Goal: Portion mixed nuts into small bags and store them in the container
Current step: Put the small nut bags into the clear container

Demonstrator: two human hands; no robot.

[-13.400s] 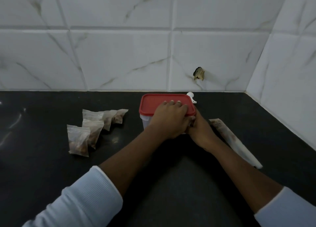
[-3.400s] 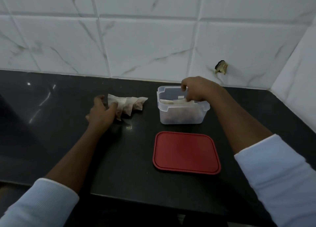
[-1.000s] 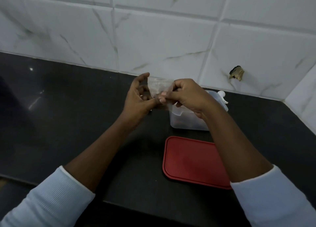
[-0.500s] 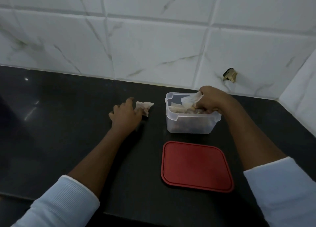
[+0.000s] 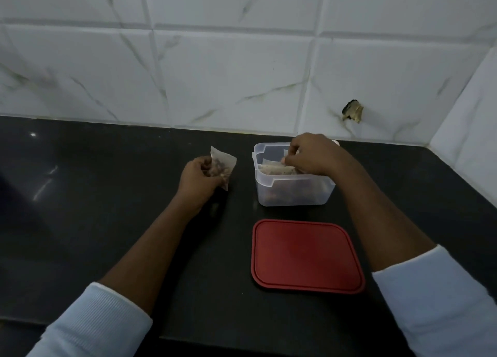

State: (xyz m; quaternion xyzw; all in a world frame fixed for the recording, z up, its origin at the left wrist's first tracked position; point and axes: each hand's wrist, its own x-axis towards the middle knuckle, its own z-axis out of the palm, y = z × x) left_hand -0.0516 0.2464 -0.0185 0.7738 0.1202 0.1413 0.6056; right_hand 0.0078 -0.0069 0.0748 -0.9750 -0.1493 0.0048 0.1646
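One bag outside: the last loose bag [image 5: 224, 165] is clamped in my left hand [image 5: 197, 180], fingers curled round its lower half. It is raised just off the table [image 5: 107, 195]. Half a second ago it lay flat there, with the hand only reaching for it.
Right hand: my right hand [image 5: 309, 156] has gone down into the container [image 5: 293, 192], fingers curled over the tops of the packed bags [image 5: 274, 169]. The bag it held at the rim a moment ago now sits among them. Whether it is pinching one or only tucking, I cannot tell.
Meaning: I judge the storing nearly done, with one bag to pass across and then the lid to fit.
Lid: the red lid [image 5: 306, 257] lies flat on the table, just in front of the container and apart from it.
Edges: the container stands near the tiled wall [image 5: 228, 74]. The side wall on the right is well apart. The table's front edge runs close below the lid.
Open room: nothing stands between the left hand and the container's near wall, so the bag has a short, straight path. The right forearm lies over the container's right side, so the opening is freest on its left half.
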